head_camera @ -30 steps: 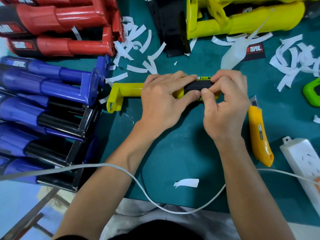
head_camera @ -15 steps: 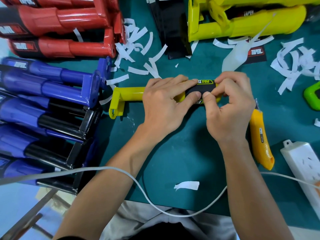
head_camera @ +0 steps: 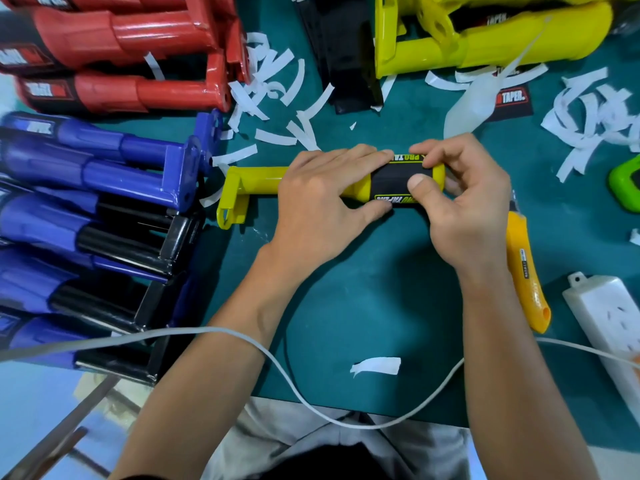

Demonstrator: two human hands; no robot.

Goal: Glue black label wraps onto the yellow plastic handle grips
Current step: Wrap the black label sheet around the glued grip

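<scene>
A yellow plastic handle grip (head_camera: 258,181) lies across the green mat, its bracket end to the left. A black label wrap (head_camera: 393,180) with yellow lettering sits around its right part. My left hand (head_camera: 318,199) grips the middle of the handle, fingers over the top and thumb under the label's lower edge. My right hand (head_camera: 464,202) holds the right end, its thumb pressing on the black label and its fingers curled over the far side. More yellow handles (head_camera: 485,39) lie at the back right, next to a loose black label (head_camera: 509,98).
Red handles (head_camera: 114,64) are stacked at the back left and blue and black ones (head_camera: 86,202) along the left. White backing strips (head_camera: 277,98) litter the mat. A yellow utility knife (head_camera: 526,271) and white power strip (head_camera: 609,327) lie right; a white cable (head_camera: 277,362) crosses my forearms.
The handle has turned a little in my hands, so more of the black label and a second line of lettering face up. My right thumb now presses on the label's middle.
</scene>
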